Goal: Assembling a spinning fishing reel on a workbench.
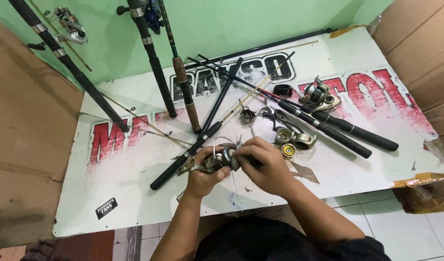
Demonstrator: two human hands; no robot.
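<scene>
Pale green wall (222, 24) backs a white worktable with red and black lettering (135, 193), flanked by brown cardboard sheets (28, 145). Over the table's near edge, the left hand (202, 175) is closed around a small grey metal spinning reel with a thin wire bail arm (221, 157), cupping it from below. The right hand (264, 164) is closed on the same reel from the other side, fingers curled over its top. Black fishing rods (207, 130) lie fanned across the table behind the hands. Just right of them sit loose round metal reel parts (292, 140), and farther back a silver spinning reel (319, 96).
</scene>
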